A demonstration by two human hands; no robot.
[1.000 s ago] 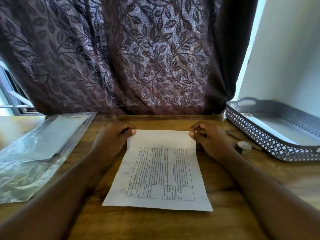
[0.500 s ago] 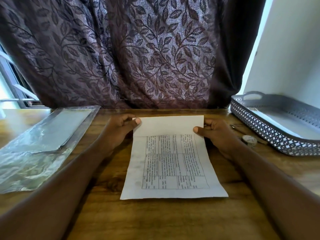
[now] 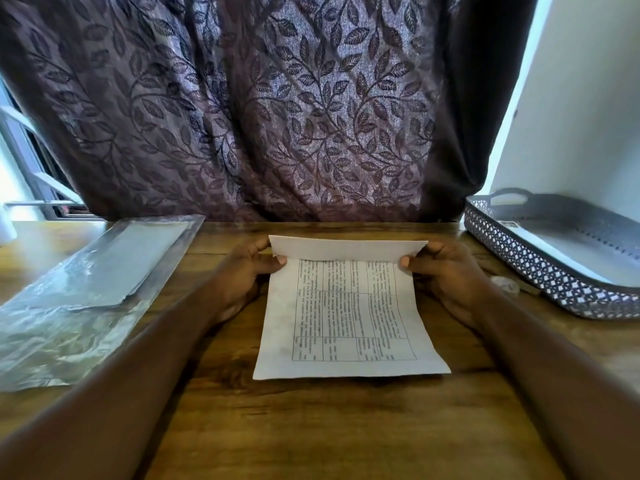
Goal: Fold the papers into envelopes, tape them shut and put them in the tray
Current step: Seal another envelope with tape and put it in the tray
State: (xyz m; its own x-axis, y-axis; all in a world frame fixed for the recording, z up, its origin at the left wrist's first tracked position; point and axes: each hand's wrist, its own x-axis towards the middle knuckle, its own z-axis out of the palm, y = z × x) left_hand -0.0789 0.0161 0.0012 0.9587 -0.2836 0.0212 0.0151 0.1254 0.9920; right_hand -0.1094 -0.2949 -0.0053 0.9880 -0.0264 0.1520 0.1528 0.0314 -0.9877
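A printed sheet of paper (image 3: pixel 349 317) with a table of text lies on the wooden table (image 3: pixel 346 427) in front of me. Its far edge is lifted off the table and curls over towards me, blank back showing. My left hand (image 3: pixel 242 271) pinches the far left corner, thumb on the printed side. My right hand (image 3: pixel 446 268) pinches the far right corner the same way. A grey lattice tray (image 3: pixel 540 271) with a white sheet inside stands at the right. A small roll of tape (image 3: pixel 505 284) lies between my right hand and the tray.
A clear plastic sleeve (image 3: pixel 86 289) holding more paper lies on the left of the table. A dark leaf-patterned curtain (image 3: pixel 259 116) hangs just behind the table's far edge. A white wall (image 3: pixel 571 116) rises behind the tray.
Both hands have lifted the paper's far edge off the table and started to bring it over towards me. The camera has tilted and the sheet's near edge has stayed on the table.
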